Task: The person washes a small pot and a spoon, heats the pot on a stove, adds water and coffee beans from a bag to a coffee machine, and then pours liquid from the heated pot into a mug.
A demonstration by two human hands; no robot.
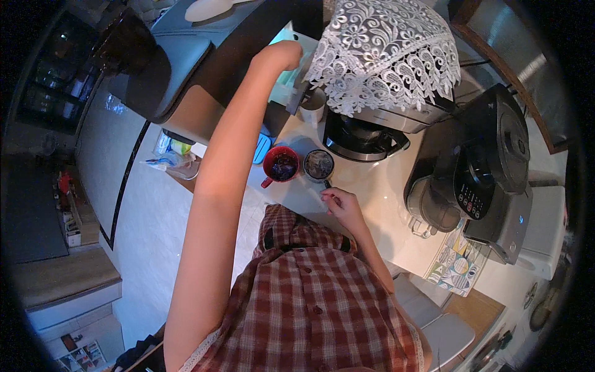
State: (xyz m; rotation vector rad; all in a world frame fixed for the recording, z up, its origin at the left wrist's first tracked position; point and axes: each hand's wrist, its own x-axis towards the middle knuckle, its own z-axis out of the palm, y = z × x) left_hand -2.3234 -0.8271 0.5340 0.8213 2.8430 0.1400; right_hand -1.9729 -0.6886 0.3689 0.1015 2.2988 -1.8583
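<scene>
My left hand [289, 53] reaches far forward, its fingers bent over a pale blue-green lit panel [281, 88] of a box-like unit. What its fingertips touch is hidden. Close to my body, my right hand [343, 204] has curled fingers at the handle of a dark mug [319, 165]. Whether they grip the handle is unclear. Greyish contents show inside that mug. Just left of it stands a red mug [280, 163] with dark contents, its handle pointing towards me. A white cup [314, 104] sits behind them, below the lit unit.
A lace cloth [386, 51] drapes over a coffee maker with a glass carafe [362, 135]. On the right stands a black appliance with a button panel [470, 202], beside a patterned mat [458, 262]. A blue-lidded item [262, 149] and plastic packages [173, 158] lie left.
</scene>
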